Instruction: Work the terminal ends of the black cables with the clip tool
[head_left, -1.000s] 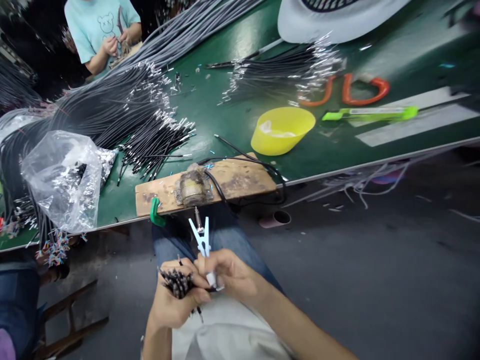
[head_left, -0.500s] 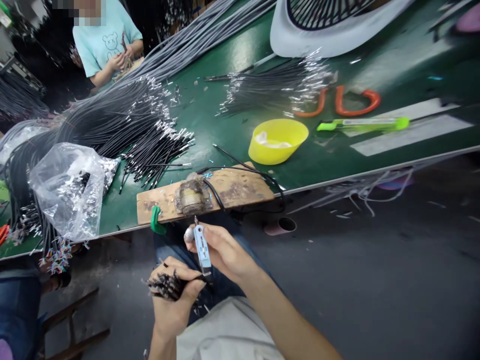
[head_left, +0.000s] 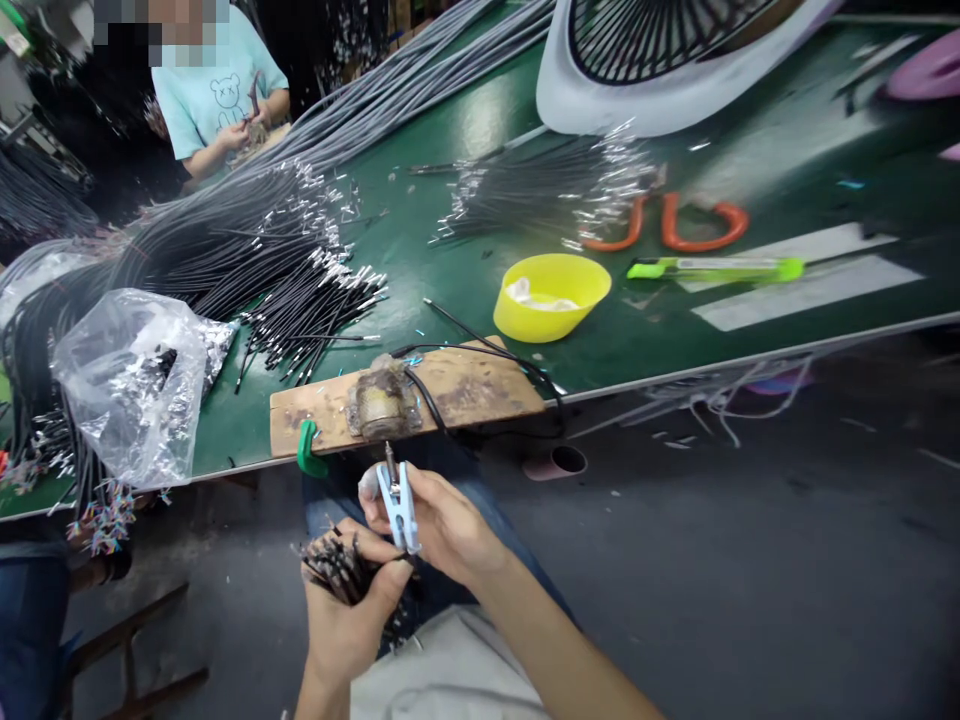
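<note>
My left hand is closed around a bundle of short black cables, their ends sticking out past the fingers. In my right hand is a light blue clothespin-like clip, pinched between thumb and fingers. A grey cover sits on one fingertip of that hand. The clip's lower end meets a black cable end at my left thumb. From its upper end a thin dark piece points toward a round, worn metal fixture on a wooden board.
A green clamp grips the board at the table edge. Black cables and a plastic bag lie left. Rightward are a yellow bowl, orange-handled tool, green cutter and fan. A co-worker sits opposite.
The blue clip has turned in my right hand and its two legs now show spread apart. My left hand keeps the cable bundle. The view has shifted slightly.
</note>
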